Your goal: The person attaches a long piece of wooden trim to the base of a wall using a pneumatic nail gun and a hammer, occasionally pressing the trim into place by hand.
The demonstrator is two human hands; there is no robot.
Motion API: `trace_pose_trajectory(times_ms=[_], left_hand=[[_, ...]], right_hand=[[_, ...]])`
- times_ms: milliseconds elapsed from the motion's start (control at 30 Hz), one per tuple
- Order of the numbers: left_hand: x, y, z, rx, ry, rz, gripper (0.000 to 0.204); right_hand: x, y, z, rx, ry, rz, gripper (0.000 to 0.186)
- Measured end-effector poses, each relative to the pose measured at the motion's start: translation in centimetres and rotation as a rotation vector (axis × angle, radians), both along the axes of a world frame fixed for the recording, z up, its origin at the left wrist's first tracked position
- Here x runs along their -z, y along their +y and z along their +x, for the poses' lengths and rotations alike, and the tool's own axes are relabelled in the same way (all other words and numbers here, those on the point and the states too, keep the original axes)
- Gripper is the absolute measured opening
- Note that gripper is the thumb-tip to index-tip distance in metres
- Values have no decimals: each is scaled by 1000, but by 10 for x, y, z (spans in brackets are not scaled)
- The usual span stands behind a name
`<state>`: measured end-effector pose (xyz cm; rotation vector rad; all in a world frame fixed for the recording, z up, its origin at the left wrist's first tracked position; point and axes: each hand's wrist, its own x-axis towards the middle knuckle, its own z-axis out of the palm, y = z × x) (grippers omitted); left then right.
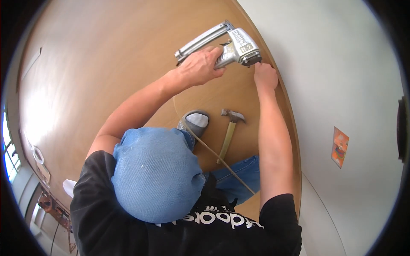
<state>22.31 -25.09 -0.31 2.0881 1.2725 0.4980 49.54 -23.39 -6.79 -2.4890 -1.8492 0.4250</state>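
My left hand (203, 64) is wrapped around the grip of a silver nail gun (243, 42), whose long magazine points to the left. The tool is held over a broad brown wooden surface (141, 55), near its curved-looking right edge. Just beside the gun's dark end, my right hand (265, 77) is closed against a narrow wooden strip (279, 70) along that edge. Whatever its fingers pinch is too small to make out. Between my arms, a claw hammer (229, 131) with a pale yellow handle lies on the wood.
A thin tan hose or cord (218, 156) crosses below the hammer, past my grey slipper (197, 121). My bent knee (156, 175) in blue denim fills the lower middle. A white wall (333, 77) with an orange card (340, 147) rises along the right.
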Motion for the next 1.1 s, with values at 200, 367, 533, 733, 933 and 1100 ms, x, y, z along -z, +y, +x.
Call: trace_pose_trajectory(times_ms=[200,367,533,733,933,1100], left_hand=[[-7,24,-15,-23,141,111,30],[15,31,-21,39,223,50,30],[12,43,-16,171,248,29,32],[33,60,-11,377,360,220,31],[47,72,-5,542,373,345,17],[51,78,4,545,368,287,36]], right_hand=[[-12,47,-11,237,28,0,72],[-10,50,-13,298,96,-8,69],[-3,48,-7,327,2,-78,64],[-1,21,7,414,255,48,68],[-9,40,-15,406,68,-6,73],[3,44,-15,358,11,-9,75]])
